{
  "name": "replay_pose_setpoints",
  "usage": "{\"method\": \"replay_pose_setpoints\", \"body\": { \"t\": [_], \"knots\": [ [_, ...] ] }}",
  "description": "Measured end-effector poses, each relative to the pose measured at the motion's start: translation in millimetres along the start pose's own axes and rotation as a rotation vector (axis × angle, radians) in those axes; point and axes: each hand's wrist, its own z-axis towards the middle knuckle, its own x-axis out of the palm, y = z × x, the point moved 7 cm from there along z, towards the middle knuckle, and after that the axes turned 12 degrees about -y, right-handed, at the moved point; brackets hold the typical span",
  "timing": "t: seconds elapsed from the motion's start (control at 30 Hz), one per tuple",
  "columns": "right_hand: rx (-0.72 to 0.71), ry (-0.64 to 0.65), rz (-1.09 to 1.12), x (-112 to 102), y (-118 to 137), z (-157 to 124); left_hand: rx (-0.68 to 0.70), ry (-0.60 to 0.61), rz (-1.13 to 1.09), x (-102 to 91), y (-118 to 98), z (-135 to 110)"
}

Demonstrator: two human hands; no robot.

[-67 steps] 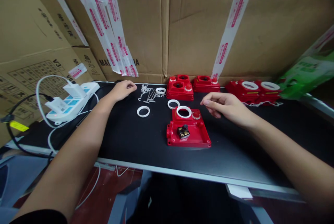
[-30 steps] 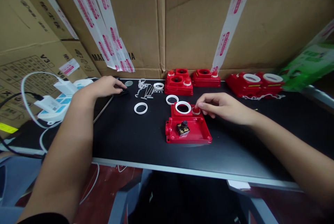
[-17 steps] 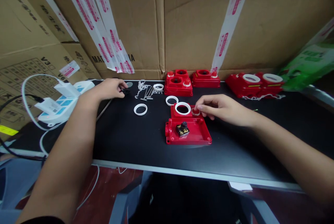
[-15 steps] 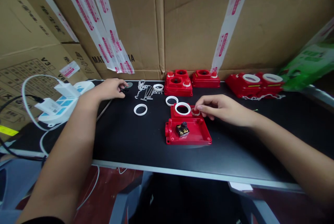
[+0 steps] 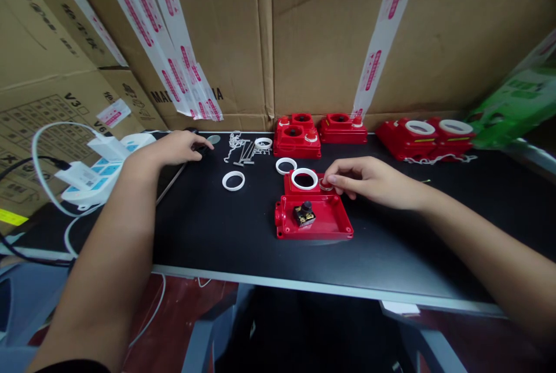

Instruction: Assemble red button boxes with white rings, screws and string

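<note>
shifted since two seconds ago: the left hand [image 5: 180,148], now farther from a loose white chain [image 5: 235,141], and the right hand [image 5: 371,182], now brought in to a small red cap [image 5: 322,184]. at far left, a white power strip [image 5: 110,169] lies on the black tabletop [image 5: 243,234]. next, the left hand's fingers are part-curled over a dark item [image 5: 204,151] beside a clear disc [image 5: 214,139]; whether it grips cannot be told. to its right lie the chain, metal rods [image 5: 247,154] and three white rings [image 5: 233,189], all apparently unfitted. at centre, the nearest red housing [image 5: 319,202] looks part-assembled: a fourth ring [image 5: 304,188] sits on its cover [image 5: 289,186], while the tray [image 5: 330,222] in front is open, a black switch block [image 5: 304,215] inside. behind, three rear housings [image 5: 297,146] show no rings. the right hand's thumb and forefinger are nearly together at the cap on that cover; pinch or mere touch cannot be told. at right, two further housings [image 5: 402,141] look further along, each with a white ring on top.
</note>
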Motion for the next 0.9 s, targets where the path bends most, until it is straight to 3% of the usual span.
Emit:
{"method": "replay_pose_setpoints", "body": {
  "t": [0.53, 0.7, 0.9],
  "knots": [
    [-0.001, 0.006, -0.019, 0.3, -2.5, 1.7, -0.019, 0.002, -0.046, -0.4, -5.2, -1.1],
    [-0.001, 0.015, -0.025, 1.1, -0.7, 1.4, -0.095, -0.065, -0.107, -7.7, 2.5, -3.0],
    [-0.01, 0.016, -0.038, 1.0, 0.2, 1.0, -0.182, -0.211, -0.014, -27.2, 4.7, -7.3]
  ]
}}
